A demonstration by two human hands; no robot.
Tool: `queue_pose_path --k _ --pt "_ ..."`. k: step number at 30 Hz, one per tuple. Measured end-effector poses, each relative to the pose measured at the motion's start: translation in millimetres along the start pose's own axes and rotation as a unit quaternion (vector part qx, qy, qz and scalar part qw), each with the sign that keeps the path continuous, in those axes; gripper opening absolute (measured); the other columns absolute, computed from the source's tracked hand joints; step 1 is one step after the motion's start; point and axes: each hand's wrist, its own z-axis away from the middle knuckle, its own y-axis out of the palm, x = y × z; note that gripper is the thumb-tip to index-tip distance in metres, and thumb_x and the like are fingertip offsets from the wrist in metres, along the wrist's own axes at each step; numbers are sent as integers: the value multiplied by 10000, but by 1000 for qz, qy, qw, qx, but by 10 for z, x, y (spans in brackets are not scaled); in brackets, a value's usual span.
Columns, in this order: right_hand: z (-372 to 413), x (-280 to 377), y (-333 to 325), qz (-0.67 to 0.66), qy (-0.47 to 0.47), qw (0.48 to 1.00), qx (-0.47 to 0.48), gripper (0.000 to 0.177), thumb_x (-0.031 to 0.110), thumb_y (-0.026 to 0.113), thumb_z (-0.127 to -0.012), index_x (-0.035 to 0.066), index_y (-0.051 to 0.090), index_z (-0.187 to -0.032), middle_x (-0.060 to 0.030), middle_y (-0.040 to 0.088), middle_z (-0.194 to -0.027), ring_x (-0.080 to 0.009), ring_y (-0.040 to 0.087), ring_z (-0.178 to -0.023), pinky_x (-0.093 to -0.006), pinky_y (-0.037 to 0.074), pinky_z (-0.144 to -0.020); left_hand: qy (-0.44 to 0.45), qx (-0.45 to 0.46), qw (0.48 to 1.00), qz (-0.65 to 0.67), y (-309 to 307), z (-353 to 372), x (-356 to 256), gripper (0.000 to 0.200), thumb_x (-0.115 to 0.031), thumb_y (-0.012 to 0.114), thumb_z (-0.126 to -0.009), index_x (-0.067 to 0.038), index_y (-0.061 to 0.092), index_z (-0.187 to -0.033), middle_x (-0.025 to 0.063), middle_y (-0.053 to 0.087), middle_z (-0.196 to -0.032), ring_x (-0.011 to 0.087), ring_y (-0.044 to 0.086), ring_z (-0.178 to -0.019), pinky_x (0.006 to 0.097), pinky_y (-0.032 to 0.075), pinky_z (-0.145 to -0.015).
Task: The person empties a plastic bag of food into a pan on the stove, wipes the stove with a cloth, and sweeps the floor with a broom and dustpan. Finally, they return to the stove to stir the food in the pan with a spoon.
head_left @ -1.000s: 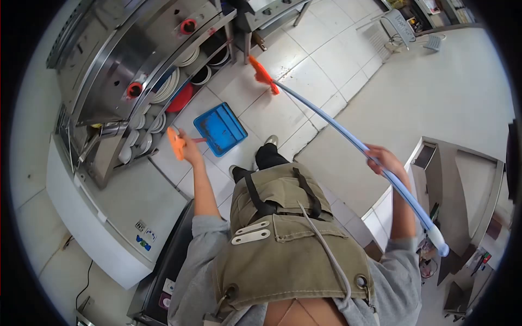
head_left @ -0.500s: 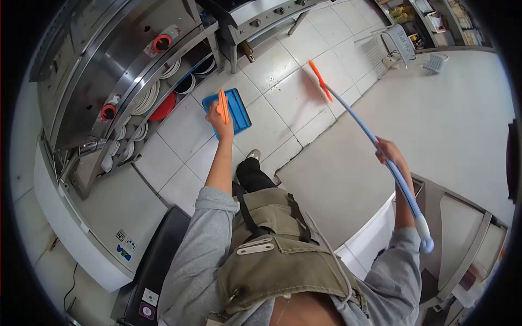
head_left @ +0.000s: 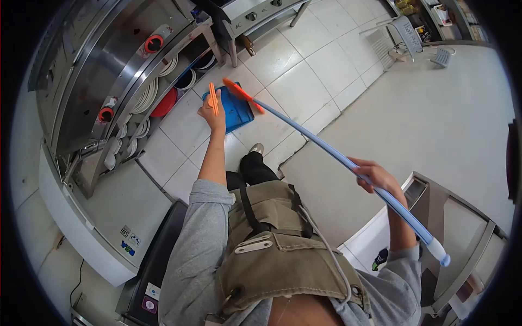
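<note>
My left hand [head_left: 212, 111] grips an orange handle [head_left: 213, 99] above a blue dustpan [head_left: 235, 117] on the tiled floor. My right hand [head_left: 375, 175] is closed round the pale blue stick of a broom [head_left: 321, 142], whose white and blue end points toward the lower right. The orange broom head [head_left: 242, 95] is over the right side of the dustpan, partly covering it. Whether the bristles touch the pan cannot be made out.
Shelves with stacked plates [head_left: 145, 96] and a red dish [head_left: 164, 103] stand at the left. A steel stove [head_left: 255, 16] is at the top. A grey plastic chair [head_left: 405, 33] lies near shelving at the upper right. A metal frame [head_left: 435, 190] is at the lower right.
The broom head has moved left and slightly down, from the bare tiles to the dustpan. My right hand has shifted left and down with the stick. My left hand has moved slightly left.
</note>
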Motion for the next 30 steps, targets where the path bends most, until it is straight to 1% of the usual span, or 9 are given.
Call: queue_pose_path --k 4,6,10,12,18,20,21,26,30 --pt "548 -69 -127 -63 -18 998 -1 468 119 455 -863 49 403 -1323 -14 407 -516 -65 358 -346 -197 293 -305 -9 5 1000 2 -30 32 41 297 -351 588 -851 -106 569 -684 19 527 -537 206 477 -523 343 330 -725" --pt "667 -99 -160 -68 -13 995 -70 470 133 455 -864 45 402 -1322 -11 406 -517 -67 356 -343 -188 279 -291 -11 13 1000 10 -28 57 42 302 -348 587 -853 -108 557 -673 15 519 -535 202 470 -521 340 326 -730" --pt "253 -195 -148 -4 -36 993 -109 508 160 436 -868 67 346 -1359 -9 389 -534 -71 325 -346 -213 291 -320 -12 26 1000 3 -28 41 21 315 -340 593 -852 -109 524 -649 8 504 -523 193 449 -508 332 320 -737" --pt "-93 -241 -5 -52 -5 992 -118 517 152 420 -870 100 325 -1375 -10 391 -542 -79 334 -364 -233 300 -344 -12 28 999 16 -33 41 22 317 -339 593 -852 -108 519 -647 9 510 -523 189 450 -509 331 319 -736" --pt "-394 -455 518 -78 36 996 -38 495 158 441 -873 125 361 -1360 -8 411 -550 -80 352 -377 -232 319 -349 -15 15 1000 8 -75 77 107 322 -376 572 -858 -102 563 -689 28 536 -537 201 470 -534 333 314 -756" --pt "-313 -537 589 -131 34 990 45 485 154 448 -877 119 370 -1354 -6 420 -545 -68 341 -361 -211 313 -336 -14 -2 1000 10 -118 75 146 330 -389 563 -860 -97 580 -707 37 548 -553 210 482 -548 334 311 -765" --pt "-198 -545 608 -141 9 989 33 483 136 460 -871 74 375 -1342 -10 433 -521 -61 326 -320 -198 263 -294 -27 9 999 26 -163 61 162 334 -394 557 -862 -89 591 -731 44 564 -577 217 498 -565 335 309 -773" --pt "467 -412 373 -99 -15 995 -16 475 140 471 -867 72 394 -1331 -17 447 -530 -62 355 -319 -202 290 -293 -64 68 995 20 -476 93 478 351 -399 535 -873 -63 598 -791 47 606 -631 195 549 -585 351 292 -802" --pt "557 -175 95 -22 -33 991 -131 485 155 474 -862 77 393 -1333 -26 454 -539 -72 374 -324 -217 314 -293 -61 -14 998 14 -836 296 466 350 -395 517 -890 -94 533 -710 -7 598 -512 122 503 -441 347 278 -813"
